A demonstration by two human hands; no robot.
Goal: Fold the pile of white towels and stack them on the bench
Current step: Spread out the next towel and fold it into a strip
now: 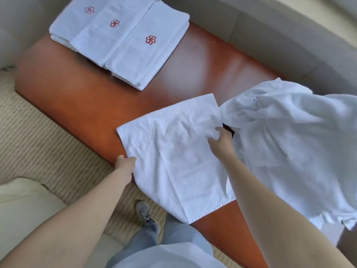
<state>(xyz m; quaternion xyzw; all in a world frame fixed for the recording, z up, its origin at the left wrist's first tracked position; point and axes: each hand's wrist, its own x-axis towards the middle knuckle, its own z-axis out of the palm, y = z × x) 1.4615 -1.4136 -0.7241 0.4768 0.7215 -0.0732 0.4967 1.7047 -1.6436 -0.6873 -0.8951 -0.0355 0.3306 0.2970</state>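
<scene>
A white towel (pixel 173 151) lies spread flat on the reddish-brown bench (pixel 87 97), its near end hanging over the front edge. My left hand (pixel 125 165) grips its left edge at the bench front. My right hand (pixel 221 141) pinches its right edge, close to the loose pile of white towels (pixel 289 144) heaped on the bench's right end. At the far left of the bench sit folded towels (pixel 119 39) with red flower emblems, overlapping in a stepped stack.
A beige upholstered backrest (pixel 270 35) curves behind the bench. Striped beige carpet (pixel 38 136) lies in front, with my shoe (pixel 144 211) and jeans at the bottom. A cream cushion (pixel 25 200) sits at the lower left.
</scene>
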